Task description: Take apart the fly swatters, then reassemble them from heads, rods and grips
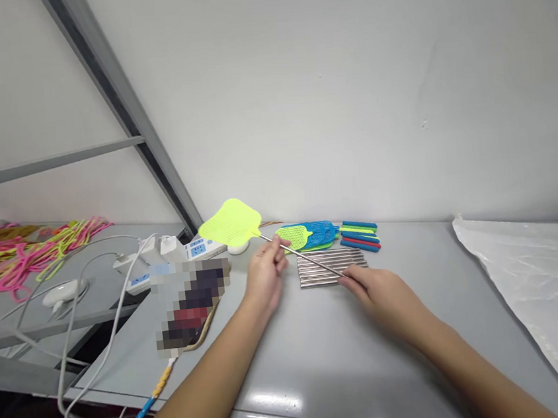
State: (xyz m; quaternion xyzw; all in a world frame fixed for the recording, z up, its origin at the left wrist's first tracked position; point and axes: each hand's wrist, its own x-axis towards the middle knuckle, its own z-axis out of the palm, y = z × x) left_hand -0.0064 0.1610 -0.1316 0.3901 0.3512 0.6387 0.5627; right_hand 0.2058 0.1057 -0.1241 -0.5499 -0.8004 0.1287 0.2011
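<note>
Risks, near to far (clock centred on whichever hand I name): right hand [381,292] is just beside the row of metal rods [316,279] at its 10 to 11; a low dip would likely roll them out of line. The held yellow-green fly swatter [230,222] has a thin, smooth-looking shaft [309,259], so a slack pinch could let it spin. Its head hangs out at left hand's [266,273] 10 to 11; a careless swing toward 10 could clip the power strip [201,248].

Hands: right has thumb and fingers clamped on the shaft's near end; can't tell whether the tip stops inside the grip. Left, farther out, pinches the same shaft below the head, thumb and fingertips together.

Beyond: loose swatter heads [322,233] at right hand's 10 to 11, coloured handle sleeves [361,235] near its 12.
</note>
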